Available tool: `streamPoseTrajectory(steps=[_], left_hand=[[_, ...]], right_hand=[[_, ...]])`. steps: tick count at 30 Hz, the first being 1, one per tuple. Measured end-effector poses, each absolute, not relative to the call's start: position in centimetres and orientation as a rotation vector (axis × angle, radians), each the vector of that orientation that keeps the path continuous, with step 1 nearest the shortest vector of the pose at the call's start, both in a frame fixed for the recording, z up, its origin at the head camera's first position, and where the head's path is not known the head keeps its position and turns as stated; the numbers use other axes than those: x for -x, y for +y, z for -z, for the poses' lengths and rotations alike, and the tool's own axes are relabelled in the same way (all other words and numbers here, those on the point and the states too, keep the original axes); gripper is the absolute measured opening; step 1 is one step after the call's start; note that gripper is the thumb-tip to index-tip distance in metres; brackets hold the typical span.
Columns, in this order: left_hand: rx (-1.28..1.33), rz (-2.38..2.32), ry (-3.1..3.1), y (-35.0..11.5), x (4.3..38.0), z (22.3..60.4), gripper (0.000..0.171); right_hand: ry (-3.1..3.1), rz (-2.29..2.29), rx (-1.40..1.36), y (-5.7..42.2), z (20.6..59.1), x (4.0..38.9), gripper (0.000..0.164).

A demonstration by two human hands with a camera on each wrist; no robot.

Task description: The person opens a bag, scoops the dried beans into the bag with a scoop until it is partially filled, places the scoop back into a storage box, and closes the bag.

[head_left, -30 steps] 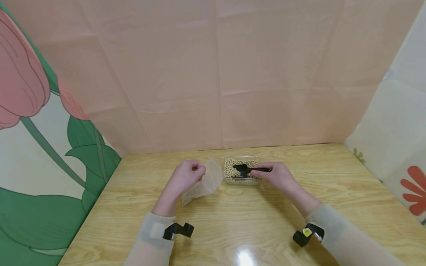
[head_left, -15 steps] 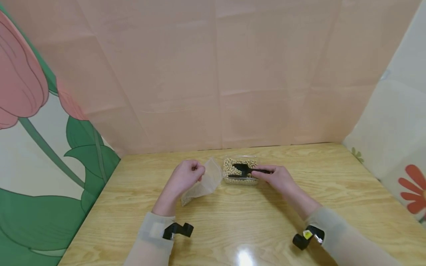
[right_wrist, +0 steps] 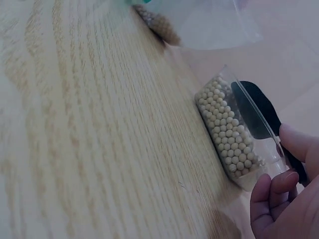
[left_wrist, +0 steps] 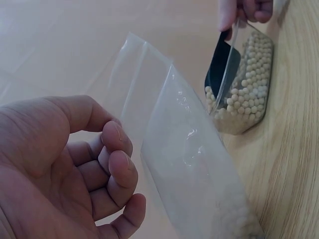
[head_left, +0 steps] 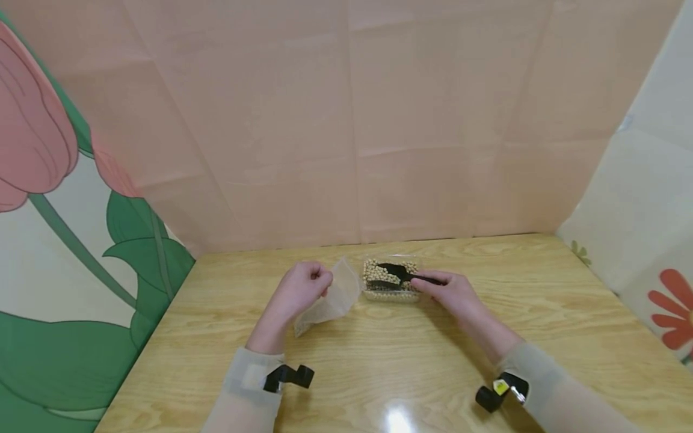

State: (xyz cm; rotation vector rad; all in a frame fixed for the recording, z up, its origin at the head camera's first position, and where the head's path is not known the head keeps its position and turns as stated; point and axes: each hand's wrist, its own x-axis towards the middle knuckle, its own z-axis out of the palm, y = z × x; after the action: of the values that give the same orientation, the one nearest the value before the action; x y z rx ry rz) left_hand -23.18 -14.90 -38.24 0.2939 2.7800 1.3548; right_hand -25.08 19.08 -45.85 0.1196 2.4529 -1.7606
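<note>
Bag (head_left: 342,293) between left fingers (left_wrist: 122,172) and container (head_left: 392,297)

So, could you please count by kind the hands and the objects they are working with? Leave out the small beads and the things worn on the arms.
Left hand and right hand: 2
Clear bag: 1
Clear container: 1
Black scoop: 1
Total: 5

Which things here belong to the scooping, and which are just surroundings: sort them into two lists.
Part of the job:
black scoop, held by the right hand
clear container
pale balls inside it
plastic bag
left hand, at the bag

Just surroundings:
wood-grain table
pink sheet behind it
tulip-print covering on the left
red-flower covering on the right
</note>
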Motion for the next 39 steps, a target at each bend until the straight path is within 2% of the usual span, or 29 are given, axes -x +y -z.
streamPoseTrajectory(steps=[19, 30, 39], left_hand=[[-0.294, -1.409, 2.743, -14.6, 23.2, 38.5, 0.027], [-0.286, -1.412, 2.747, -14.4, 23.2, 38.6, 0.025], [-0.279, -1.404, 2.752, -14.4, 23.2, 38.7, 0.027]], right_hand=[[2.253, 1.991, -0.16, 19.8, 46.1, 24.9, 0.068], [2.117, 2.158, -0.091, 20.2, 45.5, 24.7, 0.052], [2.203, 2.116, -0.011, 20.1, 44.4, 24.3, 0.054]])
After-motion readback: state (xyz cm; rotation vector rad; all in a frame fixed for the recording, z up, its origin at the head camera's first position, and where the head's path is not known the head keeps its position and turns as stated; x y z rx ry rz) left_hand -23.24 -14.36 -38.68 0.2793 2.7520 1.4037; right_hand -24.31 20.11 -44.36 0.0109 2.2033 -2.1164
